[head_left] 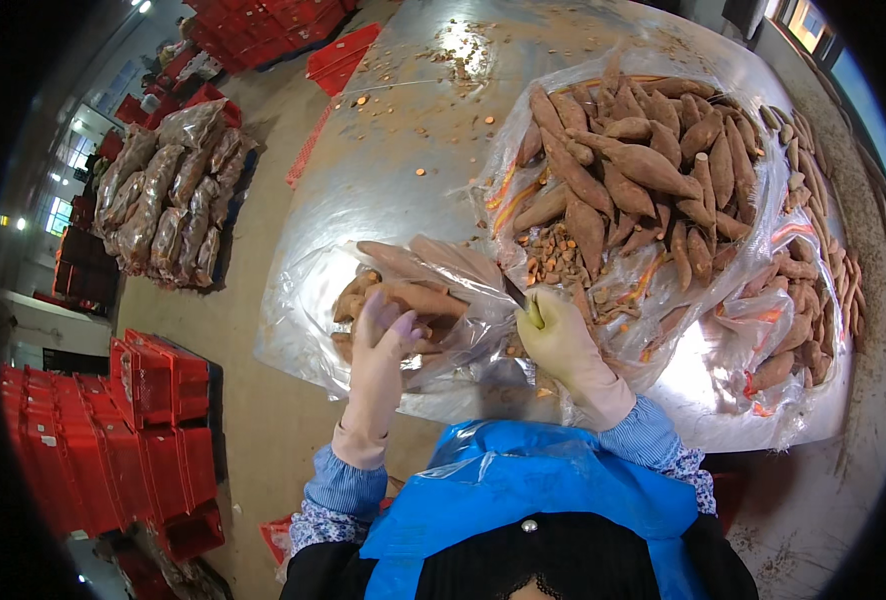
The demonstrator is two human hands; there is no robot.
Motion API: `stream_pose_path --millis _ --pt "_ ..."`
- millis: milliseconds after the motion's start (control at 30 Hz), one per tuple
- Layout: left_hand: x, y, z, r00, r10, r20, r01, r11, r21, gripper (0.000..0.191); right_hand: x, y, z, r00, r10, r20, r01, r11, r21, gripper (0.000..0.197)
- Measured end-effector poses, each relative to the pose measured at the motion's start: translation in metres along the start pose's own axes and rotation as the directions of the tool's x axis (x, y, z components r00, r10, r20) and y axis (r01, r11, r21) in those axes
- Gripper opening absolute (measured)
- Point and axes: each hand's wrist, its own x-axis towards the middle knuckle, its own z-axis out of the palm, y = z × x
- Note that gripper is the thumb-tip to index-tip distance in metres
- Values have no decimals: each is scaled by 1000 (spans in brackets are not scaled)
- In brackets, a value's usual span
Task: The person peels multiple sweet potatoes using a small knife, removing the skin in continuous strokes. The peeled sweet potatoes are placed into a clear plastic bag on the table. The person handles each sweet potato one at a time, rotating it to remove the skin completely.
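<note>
My right hand (559, 337), in a pale rubber glove, is closed around the yellow-green handle of a knife (515, 292). Its dark blade points up and left, beside a clear plastic bag (300, 300). Inside that bag lie several sweet potatoes (420, 300). Over the bag's left part is my gloved left hand (379, 330), fingers spread, with no object seen in its grasp. Right of the knife, a large opened woven plastic sack (769, 172) holds a heap of sweet potatoes (645, 165). Small cut-off ends (551, 255) are piled at the sack's near left.
Cut bits and dirt are scattered over the metal table (383, 165). Another sack of sweet potatoes (795, 330) rests at the right edge. Red crates (97, 442) are stacked on the floor at left, and a pallet of filled bags (172, 195) stands farther back.
</note>
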Motion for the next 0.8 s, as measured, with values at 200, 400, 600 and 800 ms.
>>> stream_pose_path --millis 200,400,600,800 --pt "-4 12 -46 534 820 206 -484 97 870 82 -1 4 -4 999 38 21 -39 995 92 9" --pt "31 12 -98 695 712 -102 -218 343 914 67 1 -11 -4 994 96 51 -105 971 214 11" --pt "57 31 -147 912 267 -312 -262 963 60 19 13 -11 -11 902 360 240 -429 677 598 8" --pt "45 90 -114 927 201 -316 -284 927 -244 24 47 -36 -20 766 358 533 -633 275 724 19"
